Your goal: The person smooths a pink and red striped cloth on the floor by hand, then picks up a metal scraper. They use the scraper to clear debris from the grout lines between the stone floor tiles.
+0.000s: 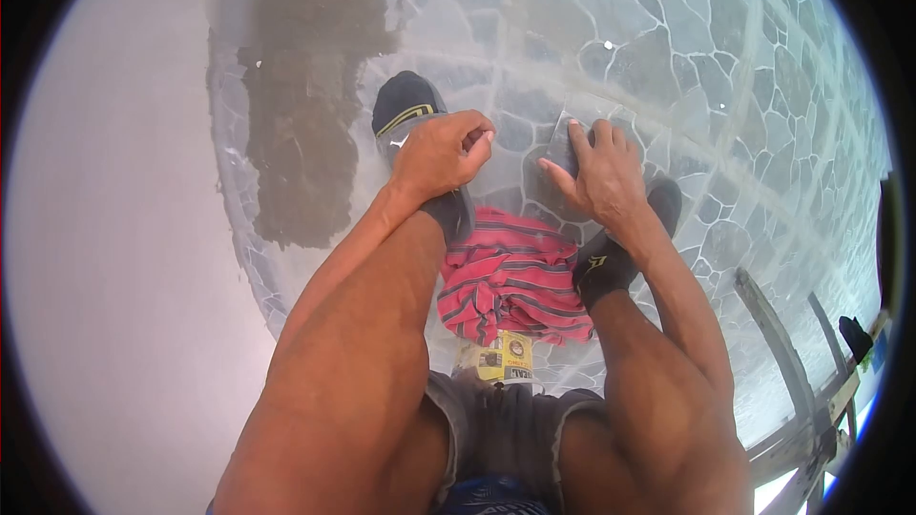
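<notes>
My left hand is closed, thumb and fingers curled together above my left shoe; what they hold, if anything, I cannot tell. My right hand lies palm down with its fingers apart on a flat, dark grey piece with a straight edge, on the stone-patterned floor. Close behind the hands, a crumpled red cloth with dark stripes rests between my feet. My right shoe stands beside the cloth, near my right wrist.
A dark brown-grey patch covers the floor along the pale wall on the left. Under me stands a container with a yellow label. A wooden frame stands at the lower right. Small white bits dot the floor.
</notes>
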The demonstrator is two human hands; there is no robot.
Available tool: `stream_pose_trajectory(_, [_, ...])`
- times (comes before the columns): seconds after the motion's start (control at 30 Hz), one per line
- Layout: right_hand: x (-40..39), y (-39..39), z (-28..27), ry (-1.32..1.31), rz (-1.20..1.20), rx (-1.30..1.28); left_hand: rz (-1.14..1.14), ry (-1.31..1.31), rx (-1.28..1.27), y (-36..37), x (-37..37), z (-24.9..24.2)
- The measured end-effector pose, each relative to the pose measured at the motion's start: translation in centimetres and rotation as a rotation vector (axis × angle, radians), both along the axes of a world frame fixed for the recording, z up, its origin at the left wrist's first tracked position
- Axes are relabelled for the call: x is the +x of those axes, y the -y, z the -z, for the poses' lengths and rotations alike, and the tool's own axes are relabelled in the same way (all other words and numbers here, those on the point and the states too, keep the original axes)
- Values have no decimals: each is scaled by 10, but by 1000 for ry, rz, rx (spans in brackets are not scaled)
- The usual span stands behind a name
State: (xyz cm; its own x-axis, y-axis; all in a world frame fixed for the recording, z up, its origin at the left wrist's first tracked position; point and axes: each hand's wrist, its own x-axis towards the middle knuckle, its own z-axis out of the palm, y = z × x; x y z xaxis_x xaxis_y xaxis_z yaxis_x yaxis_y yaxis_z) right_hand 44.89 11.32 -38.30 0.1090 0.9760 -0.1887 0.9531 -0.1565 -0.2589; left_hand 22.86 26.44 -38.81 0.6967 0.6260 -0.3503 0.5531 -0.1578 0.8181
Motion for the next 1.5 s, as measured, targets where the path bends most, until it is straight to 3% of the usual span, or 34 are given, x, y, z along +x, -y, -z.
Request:
stream_pose_trajectory(0.4, [9, -15, 5, 4, 31, 50, -5, -16, 8, 1, 1, -4])
stream_pose_trajectory(0.53, [11, -23, 0, -58, 57, -66, -16, 1, -4, 0, 1, -5])
stream_pose_trajectory(0.63, [7, 1, 2, -56, 6, 24, -4, 9, 8, 0, 0, -1])
stream_pose_trajectory(0.87, [12, -32, -10, -52, 57, -168, -4, -8, -10, 0, 0, -3])
stream_pose_trajectory(1.33, [6, -4, -5, -21, -16, -78, 4, -9, -26, 2, -2, 1])
stream_pose_trajectory(1.5, [17, -39, 1, -78, 50, -117, 2, -29, -8, 0, 0, -2])
